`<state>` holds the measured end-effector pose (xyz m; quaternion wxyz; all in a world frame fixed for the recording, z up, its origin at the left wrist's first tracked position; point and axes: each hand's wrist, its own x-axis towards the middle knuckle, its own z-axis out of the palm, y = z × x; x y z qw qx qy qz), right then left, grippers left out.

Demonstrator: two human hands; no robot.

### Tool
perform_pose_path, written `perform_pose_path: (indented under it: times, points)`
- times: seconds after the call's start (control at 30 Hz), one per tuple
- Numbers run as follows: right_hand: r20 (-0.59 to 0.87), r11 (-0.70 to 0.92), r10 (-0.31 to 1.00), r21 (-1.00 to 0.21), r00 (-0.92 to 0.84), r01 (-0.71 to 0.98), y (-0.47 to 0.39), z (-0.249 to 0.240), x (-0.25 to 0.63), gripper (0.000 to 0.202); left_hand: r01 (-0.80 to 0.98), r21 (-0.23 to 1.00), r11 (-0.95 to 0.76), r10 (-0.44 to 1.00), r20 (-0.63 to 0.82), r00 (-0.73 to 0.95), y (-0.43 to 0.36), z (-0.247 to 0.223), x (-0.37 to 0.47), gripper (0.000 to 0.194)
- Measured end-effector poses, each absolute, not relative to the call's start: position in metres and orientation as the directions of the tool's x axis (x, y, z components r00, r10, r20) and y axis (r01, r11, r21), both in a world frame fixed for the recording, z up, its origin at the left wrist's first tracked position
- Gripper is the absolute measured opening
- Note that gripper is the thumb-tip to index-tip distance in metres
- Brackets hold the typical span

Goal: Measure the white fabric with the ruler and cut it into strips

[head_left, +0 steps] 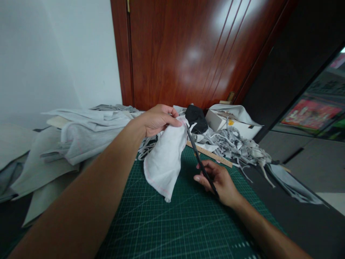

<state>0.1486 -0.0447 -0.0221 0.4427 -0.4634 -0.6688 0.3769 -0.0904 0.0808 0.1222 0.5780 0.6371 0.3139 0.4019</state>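
My left hand (161, 120) is closed, thumb and fingers pinching the top corner of a white fabric piece (165, 158). The cloth hangs down over the green cutting mat (151, 230), with faint pink lines along its edges. In my right hand (215, 180) is a long thin black tool (196, 149), held at a slant between thumb and fingers. Its upper tip meets the cloth's top right edge, close to my left fingertips. Whether the tool is tweezers or scissors seen edge-on, I cannot tell.
Layered light grey fabric pieces (91, 133) lie at left. Behind the mat are a wooden ruler (212, 154), a black cloth bundle (196, 118), a white box (215, 120) and tangled grey strips (237, 144). A brown wooden door (178, 54) stands behind.
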Motion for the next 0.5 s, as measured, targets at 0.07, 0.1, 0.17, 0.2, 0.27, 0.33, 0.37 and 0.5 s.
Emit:
perform_pose_path:
  times: [0.07, 0.1, 0.17, 0.2, 0.27, 0.33, 0.37, 0.5]
  points:
    - [0.24, 0.284, 0.954, -0.915, -0.179, 0.288, -0.0442, -0.0224, 0.1491, 0.044, -0.075, 0.988, -0.136, 0.876, 0.155, 0.457, 0.0804, 0.1216, -0.0883, 0.027]
    - [0.238, 0.282, 0.955, -0.914, -0.179, 0.29, -0.0438, -0.0227, 0.1495, 0.045, -0.078, 0.988, -0.134, 0.879, 0.154, 0.45, 0.0803, 0.1212, -0.0873, 0.028]
    - [0.233, 0.277, 0.957, -0.913, -0.174, 0.299, -0.0432, -0.0237, 0.1504, 0.046, -0.076, 0.989, -0.127, 0.883, 0.147, 0.446, 0.0801, 0.1202, -0.0853, 0.03]
    - [0.231, 0.274, 0.958, -0.913, -0.171, 0.303, -0.0429, -0.0244, 0.1508, 0.046, -0.075, 0.989, -0.124, 0.883, 0.145, 0.447, 0.0799, 0.1197, -0.0845, 0.03]
    - [0.224, 0.266, 0.96, -0.915, -0.165, 0.305, -0.0426, -0.0256, 0.1513, 0.047, -0.076, 0.989, -0.125, 0.88, 0.146, 0.453, 0.0794, 0.1186, -0.0829, 0.031]
    - [0.217, 0.258, 0.962, -0.919, -0.165, 0.299, -0.0425, -0.0266, 0.1516, 0.048, -0.086, 0.987, -0.133, 0.877, 0.158, 0.454, 0.0787, 0.1176, -0.0817, 0.032]
    - [0.215, 0.256, 0.963, -0.921, -0.165, 0.295, -0.0425, -0.0269, 0.1517, 0.048, -0.09, 0.987, -0.136, 0.875, 0.162, 0.456, 0.0784, 0.1171, -0.0813, 0.032]
    - [0.213, 0.255, 0.962, -0.926, -0.17, 0.279, -0.0423, -0.0266, 0.1527, 0.049, -0.089, 0.988, -0.122, 0.859, 0.151, 0.489, 0.0784, 0.1152, -0.0802, 0.035]
